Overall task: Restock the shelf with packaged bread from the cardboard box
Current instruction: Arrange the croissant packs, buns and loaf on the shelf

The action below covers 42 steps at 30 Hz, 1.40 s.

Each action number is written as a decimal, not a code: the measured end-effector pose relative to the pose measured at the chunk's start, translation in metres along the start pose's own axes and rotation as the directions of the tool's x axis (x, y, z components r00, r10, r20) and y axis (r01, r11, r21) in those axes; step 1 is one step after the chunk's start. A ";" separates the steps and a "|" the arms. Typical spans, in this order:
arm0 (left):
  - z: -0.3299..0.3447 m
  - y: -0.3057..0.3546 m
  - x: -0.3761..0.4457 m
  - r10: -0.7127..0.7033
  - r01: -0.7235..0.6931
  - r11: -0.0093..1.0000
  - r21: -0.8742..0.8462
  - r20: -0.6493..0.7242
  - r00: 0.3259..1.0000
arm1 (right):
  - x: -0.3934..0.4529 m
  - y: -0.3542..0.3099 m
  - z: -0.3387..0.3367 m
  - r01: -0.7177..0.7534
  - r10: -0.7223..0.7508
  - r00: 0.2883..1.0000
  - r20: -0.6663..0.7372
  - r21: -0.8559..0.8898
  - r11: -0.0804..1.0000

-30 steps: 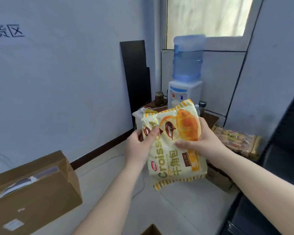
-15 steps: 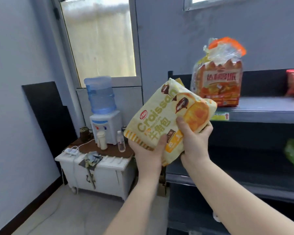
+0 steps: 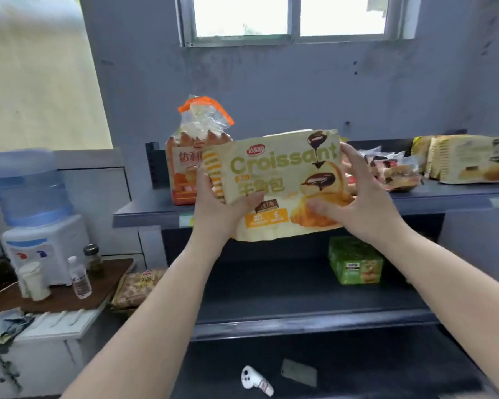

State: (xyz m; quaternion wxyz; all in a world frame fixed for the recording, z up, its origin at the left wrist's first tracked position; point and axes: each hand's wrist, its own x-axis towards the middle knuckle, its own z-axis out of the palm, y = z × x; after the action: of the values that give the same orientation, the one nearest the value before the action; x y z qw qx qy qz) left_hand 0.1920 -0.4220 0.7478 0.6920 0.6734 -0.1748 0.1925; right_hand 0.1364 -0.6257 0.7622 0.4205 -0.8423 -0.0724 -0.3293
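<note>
A cream and yellow croissant bag (image 3: 277, 180) is held level in front of the dark shelf's top board (image 3: 144, 210). My left hand (image 3: 216, 205) grips its left end and my right hand (image 3: 360, 197) grips its right end. Behind the bag an orange sliced-bread bag (image 3: 190, 156) stands upright on the top board. Further right on that board lie small wrapped pastries (image 3: 392, 168) and more croissant bags (image 3: 467, 162). The cardboard box is out of view.
A green package (image 3: 355, 266) sits on the middle board. A white controller (image 3: 254, 380) and a phone (image 3: 298, 371) lie on the lowest board. Left of the shelf a water dispenser (image 3: 35, 226) stands on a low cabinet, with a bread pack (image 3: 139, 287) wedged beside it.
I have turned from the floor and box toward the shelf. The croissant bag rose and rotated from upright to level, and now hangs in front of the top board.
</note>
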 end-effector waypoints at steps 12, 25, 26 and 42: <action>0.235 -0.013 0.008 0.193 -0.214 0.895 0.391 0.093 0.977 | 0.005 0.132 -0.135 -0.115 0.084 0.967 -0.242 -0.115 0.987; 0.435 -0.074 0.071 0.199 -0.307 0.918 0.252 0.377 0.905 | 0.084 0.291 -0.257 -0.227 0.137 0.914 -0.383 -0.199 0.953; 0.450 -0.075 0.076 0.201 -0.308 0.919 0.247 0.381 0.903 | 0.091 0.300 -0.266 -0.237 0.144 0.911 -0.386 -0.206 0.949; 0.633 -0.111 0.119 0.127 -0.245 0.931 0.270 0.391 0.912 | 0.182 0.459 -0.385 -0.168 0.157 0.962 -0.223 -0.031 0.985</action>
State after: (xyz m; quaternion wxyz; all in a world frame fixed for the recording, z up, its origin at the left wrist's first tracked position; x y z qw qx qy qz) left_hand 0.3612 -1.0525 0.7318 0.5094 0.7787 -0.3322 0.1544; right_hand 0.2702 -1.2368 0.7367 0.4303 -0.8141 0.0520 -0.3864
